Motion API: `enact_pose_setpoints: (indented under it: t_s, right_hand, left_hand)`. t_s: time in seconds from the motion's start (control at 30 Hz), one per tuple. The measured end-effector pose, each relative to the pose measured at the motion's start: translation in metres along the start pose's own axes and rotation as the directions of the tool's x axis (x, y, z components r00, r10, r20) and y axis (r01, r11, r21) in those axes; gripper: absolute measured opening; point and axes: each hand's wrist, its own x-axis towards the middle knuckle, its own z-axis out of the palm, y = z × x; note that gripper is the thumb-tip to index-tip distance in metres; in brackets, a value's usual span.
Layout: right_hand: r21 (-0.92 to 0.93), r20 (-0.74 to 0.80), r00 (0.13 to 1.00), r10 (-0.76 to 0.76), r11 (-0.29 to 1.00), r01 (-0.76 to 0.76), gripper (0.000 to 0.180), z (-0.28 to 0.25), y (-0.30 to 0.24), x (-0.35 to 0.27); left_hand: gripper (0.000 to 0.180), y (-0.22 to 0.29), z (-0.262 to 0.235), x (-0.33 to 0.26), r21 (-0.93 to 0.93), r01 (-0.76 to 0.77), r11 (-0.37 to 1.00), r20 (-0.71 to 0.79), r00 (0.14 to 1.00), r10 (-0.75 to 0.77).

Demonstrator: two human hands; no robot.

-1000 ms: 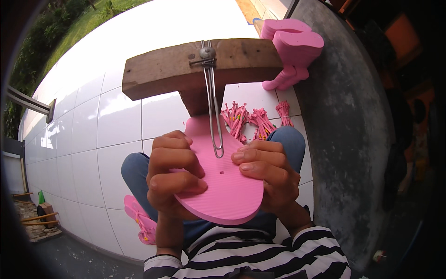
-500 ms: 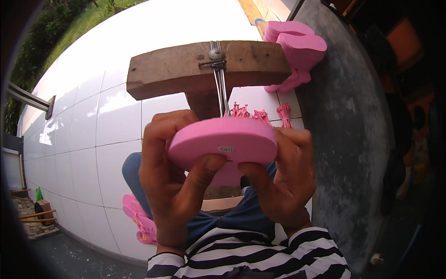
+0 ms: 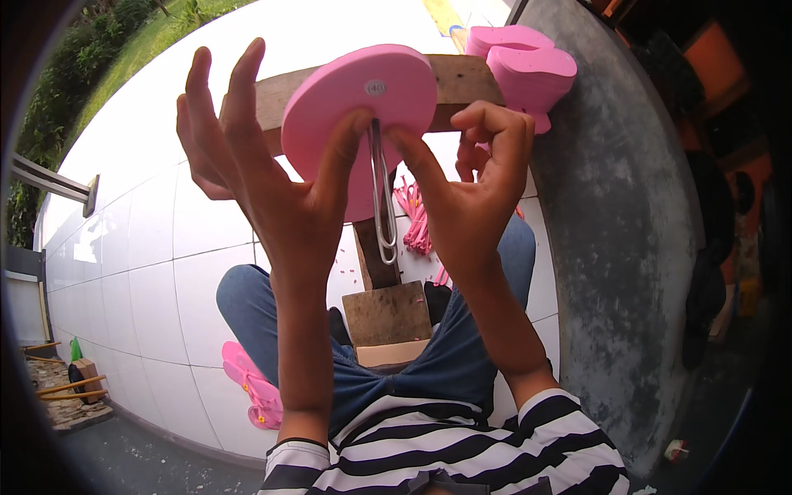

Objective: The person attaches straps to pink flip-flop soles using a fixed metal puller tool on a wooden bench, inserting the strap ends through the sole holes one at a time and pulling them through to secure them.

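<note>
A pink foam sandal sole [image 3: 346, 107] stands raised in front of the wooden crossbar [image 3: 462, 82]. My left hand [image 3: 264, 181] has its thumb pressed on the sole's lower edge, its other fingers spread upward. My right hand [image 3: 470, 190] pushes the sole with its forefinger tip, the other fingers curled. A long metal wire loop [image 3: 382, 198] hangs down from the sole between my two hands. Pink sandal straps [image 3: 412, 219] lie on the tiles behind it.
A stack of pink soles [image 3: 520, 66] rests at the crossbar's right end beside a grey concrete wall [image 3: 610, 223]. A wooden post and block [image 3: 386, 305] stand between my knees. One pink sandal [image 3: 252, 392] lies on the white tiled floor [image 3: 140, 247] at the left.
The sole has been lifted from my lap up along the wire to the crossbar and tilted on edge. My left fingers have opened out; my hands rose with it.
</note>
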Motion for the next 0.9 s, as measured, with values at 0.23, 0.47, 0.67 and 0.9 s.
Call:
enact_pose_setpoints:
  t_s: [0.23, 0.47, 0.67, 0.9]
  right_hand:
    - [0.364, -0.069, 0.985, 0.158, 0.923, -0.122, 0.028, -0.037, 0.098, 0.044]
    - [-0.665, -0.177, 0.909, 0.377, 0.635, -0.392, 0.077, -0.012, 0.277, 0.146]
    - [0.004, -0.292, 0.408, 0.865, 0.428, -0.904, 0.108, -0.001, 0.331, 0.158]
    - [0.679, 0.132, 0.483, 0.865, 0.276, -0.68, 0.042, -0.062, 0.324, 0.149]
  left_hand:
    - [0.094, -0.028, -0.006, -0.006, -0.031, -0.384, 0.923, 0.321, 0.871, 0.373]
    - [0.118, -0.006, 0.012, -0.015, -0.004, -0.21, 0.978, 0.228, 0.952, 0.206]
    - [0.094, -0.009, 0.012, -0.028, 0.039, -0.153, 0.987, 0.201, 0.969, 0.143]
    - [0.059, 0.001, -0.011, -0.098, -0.109, -0.018, 0.994, 0.135, 0.99, 0.033]
